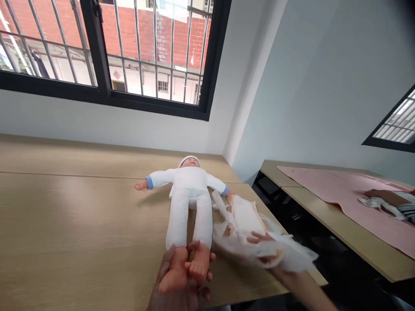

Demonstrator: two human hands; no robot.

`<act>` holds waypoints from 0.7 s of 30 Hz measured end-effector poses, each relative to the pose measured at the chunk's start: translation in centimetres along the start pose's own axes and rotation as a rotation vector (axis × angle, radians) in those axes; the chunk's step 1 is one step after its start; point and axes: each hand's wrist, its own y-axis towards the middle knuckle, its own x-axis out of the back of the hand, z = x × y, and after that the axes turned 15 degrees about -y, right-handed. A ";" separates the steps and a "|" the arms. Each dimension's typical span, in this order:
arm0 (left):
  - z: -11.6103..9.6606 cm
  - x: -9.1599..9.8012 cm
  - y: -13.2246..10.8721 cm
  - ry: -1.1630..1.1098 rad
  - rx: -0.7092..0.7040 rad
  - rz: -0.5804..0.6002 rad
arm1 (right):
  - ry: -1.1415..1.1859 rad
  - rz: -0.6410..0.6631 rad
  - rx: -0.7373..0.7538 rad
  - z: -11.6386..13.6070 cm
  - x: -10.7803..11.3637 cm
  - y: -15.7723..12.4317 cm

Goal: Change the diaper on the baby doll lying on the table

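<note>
Well, a baby doll (187, 183) lay flat on its back on a wooden table (71, 220). Its head pointed away from the person, and its arms stuck out to the 2 sides. It wore a white suit (186, 179) with blue cuffs and a small white cap (189, 161). Its 2 bare feet (188, 268) were close to the person, near the table's edge.

The person's left hand (175, 298) was wrapped around the doll's ankles from below. Its fingers (195, 246) curled up around the legs and pressed the 2 feet close together. The right hand (269, 246) was out to the right of the doll's legs, with a puffy white nappy (246, 220) next to it. The nappy looked crumpled and partly open. Its fingers (257, 236) lay across a loose white fold and looked like they were gripping it, but the thumb was hidden, so I could not see a real pinch. The nappy was just beside the doll's legs and hip, not under the doll.

Past the doll was a barred window (103, 93), with a red brick wall (136, 30) outside. To the right stood a second table (356, 242) with a pink mat (333, 194) on it. Another person's hand (382, 196) rested there on a white cloth (379, 205), beside a striped sleeve (407, 211).
</note>
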 end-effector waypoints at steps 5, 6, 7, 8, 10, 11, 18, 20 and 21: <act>-0.8 -2.8 0.4 0.050 0.062 0.114 | -0.374 0.253 0.049 -5.8 -3.9 2.2; -1.0 -3.7 0.5 0.065 0.066 0.139 | -0.460 0.272 0.109 -6.7 -4.4 2.4; -1.2 -4.7 0.7 0.081 0.072 0.161 | -0.529 0.293 0.169 -7.3 -4.9 2.4; -1.4 -5.8 0.9 0.099 0.077 0.166 | -0.575 0.300 0.234 -7.6 -5.5 2.2; -2.0 -7.9 1.3 0.126 0.076 0.164 | -0.628 0.289 0.343 -7.0 -7.0 1.6; -2.3 -8.9 1.5 0.132 0.067 0.160 | -0.638 0.278 0.392 -6.2 -7.9 1.2; -4.8 -15.3 3.6 0.161 -0.010 0.220 | -0.579 0.464 0.794 4.2 -12.4 -0.5; -5.3 -16.7 4.3 0.185 -0.011 0.258 | -0.543 0.560 0.894 6.0 -13.1 0.2; -5.5 -17.3 4.6 0.199 -0.007 0.270 | -0.545 0.595 0.928 6.5 -13.4 0.6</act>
